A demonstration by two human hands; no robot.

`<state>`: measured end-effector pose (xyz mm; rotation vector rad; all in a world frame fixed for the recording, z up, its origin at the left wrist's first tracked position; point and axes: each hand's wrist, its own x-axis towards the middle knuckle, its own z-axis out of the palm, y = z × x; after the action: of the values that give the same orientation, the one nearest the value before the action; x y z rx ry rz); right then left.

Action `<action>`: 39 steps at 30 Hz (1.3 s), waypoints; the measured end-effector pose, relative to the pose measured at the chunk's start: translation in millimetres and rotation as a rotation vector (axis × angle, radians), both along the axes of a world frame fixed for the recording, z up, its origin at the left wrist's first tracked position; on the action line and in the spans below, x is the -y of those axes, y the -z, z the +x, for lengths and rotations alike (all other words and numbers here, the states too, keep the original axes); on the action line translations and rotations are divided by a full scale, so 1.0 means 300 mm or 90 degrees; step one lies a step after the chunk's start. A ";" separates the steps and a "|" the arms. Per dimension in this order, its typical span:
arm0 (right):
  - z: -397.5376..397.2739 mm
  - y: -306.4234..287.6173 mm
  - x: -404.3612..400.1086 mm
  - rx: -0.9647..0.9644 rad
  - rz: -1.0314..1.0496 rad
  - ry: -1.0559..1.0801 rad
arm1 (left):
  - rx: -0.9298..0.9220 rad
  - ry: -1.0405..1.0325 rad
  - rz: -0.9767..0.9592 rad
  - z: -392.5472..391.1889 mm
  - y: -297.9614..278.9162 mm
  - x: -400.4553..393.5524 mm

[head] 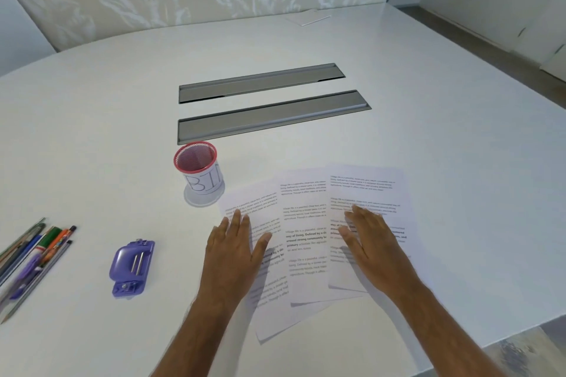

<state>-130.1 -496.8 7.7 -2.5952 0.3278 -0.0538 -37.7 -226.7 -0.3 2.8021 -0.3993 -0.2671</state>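
Head view shows both my hands flat, fingers straight: my left hand point(234, 249) and right hand point(372, 242) press three fanned printed sheets point(306, 242) onto the white table point(122, 119).

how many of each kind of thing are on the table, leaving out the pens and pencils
printed sheets: 3
red mesh cup: 1
purple hole punch: 1
grey table flaps: 2
white card: 1
total: 8

A broad white table point(428, 107) bears a red wire-mesh cup point(197, 167). Behind the cup lie two grey metal slot covers point(272, 117); right of it, three fanned printed paper sheets point(306, 217); left and nearer, a purple plastic punch point(132, 268) and loose pens point(36, 251).
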 end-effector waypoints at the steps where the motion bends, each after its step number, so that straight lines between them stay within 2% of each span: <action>1: -0.002 0.007 0.004 0.002 -0.003 -0.004 | -0.002 0.000 0.001 -0.001 0.004 0.010; 10: 0.005 0.033 -0.020 0.002 -0.014 -0.086 | 0.018 0.033 -0.018 0.036 0.034 0.089; 13: 0.012 0.028 -0.010 0.016 0.018 -0.096 | 0.023 0.030 -0.050 0.049 0.028 0.098; 17: 0.014 0.003 0.093 0.069 0.020 0.004 | 0.059 -0.085 -0.135 0.040 -0.001 0.070; 21: 0.013 0.017 0.223 0.068 0.007 0.166 | 0.002 -0.216 -0.254 0.026 -0.017 0.032; 24: 0.010 0.033 0.259 0.044 0.015 0.218 | -0.026 -0.256 -0.333 0.014 -0.027 0.032; 32: 0.031 0.044 0.138 0.058 0.002 0.070 | -0.072 -0.219 -0.366 0.017 -0.054 0.106; 39: 0.030 0.038 0.191 0.040 0.034 0.115 | -0.090 -0.250 -0.402 -0.005 -0.050 0.080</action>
<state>-121.0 -554.2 -3.6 -2.4989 0.5314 -0.1871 -39.2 -250.5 14.7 2.1598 0.0962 -0.2018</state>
